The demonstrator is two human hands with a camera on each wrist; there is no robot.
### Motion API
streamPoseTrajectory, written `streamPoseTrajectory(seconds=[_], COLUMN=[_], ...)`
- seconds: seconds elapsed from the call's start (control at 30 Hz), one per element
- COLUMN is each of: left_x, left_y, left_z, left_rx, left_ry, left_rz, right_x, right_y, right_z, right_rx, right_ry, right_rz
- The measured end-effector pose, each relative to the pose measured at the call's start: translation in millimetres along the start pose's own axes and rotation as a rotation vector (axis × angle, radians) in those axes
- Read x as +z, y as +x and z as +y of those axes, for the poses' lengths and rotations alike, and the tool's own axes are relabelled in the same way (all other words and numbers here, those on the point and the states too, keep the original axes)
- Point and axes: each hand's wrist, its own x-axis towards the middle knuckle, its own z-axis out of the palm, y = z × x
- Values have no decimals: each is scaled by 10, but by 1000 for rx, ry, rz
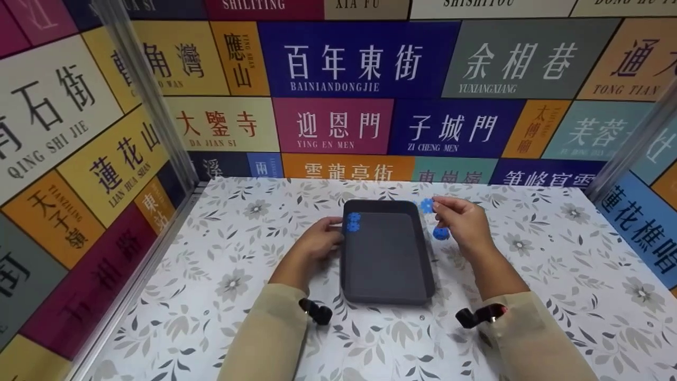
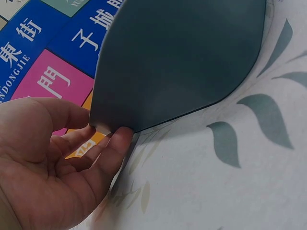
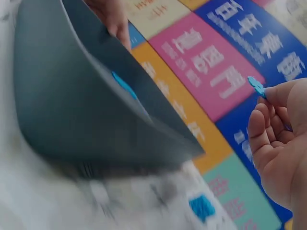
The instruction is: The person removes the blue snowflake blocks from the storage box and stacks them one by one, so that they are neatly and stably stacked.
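A dark grey rectangular tray [image 1: 389,259] lies on the table. My left hand [image 1: 320,243] holds its left side, and in the left wrist view the thumb and fingers [image 2: 122,139] meet the outside edge. Inside the tray's far left corner lie two blue flower-shaped discs [image 1: 353,222], side by side. Between thumb and fingertips my right hand [image 1: 465,222] pinches another blue flower-shaped disc [image 3: 256,86], raised just beyond the tray's far right corner. Under that hand, a further blue disc [image 1: 440,233] rests on the tabletop, right of the tray.
White cloth with a grey leaf and flower print covers the table [image 1: 232,286]. Colourful sign-covered panels [image 1: 325,58] stand along the back and both sides. Each wrist carries a small black device [image 1: 317,312] on its sleeve.
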Motion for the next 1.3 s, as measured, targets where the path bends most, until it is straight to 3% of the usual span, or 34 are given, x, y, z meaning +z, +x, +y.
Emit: streamPoseTrajectory(seconds=[0.23,0.43,0.6,0.93,1.3], left_x=[-5,-5,-6,6,-11], left_y=[20,13,13,-5,7], left_z=[-11,-6,-13,-21,-18], left_rx=[4,12,11,38,37], left_ry=[21,26,29,16,81], left_rz=[3,1,3,-11,7], right_x=[-348,-450,-455,-482,-480], right_y=[168,235,231,220,250], right_z=[378,585,640,661,677], right_rx=[132,207,196,147,173], right_ry=[-43,-139,-212,-229,-275], right_rz=[-20,-8,-30,-100,-83])
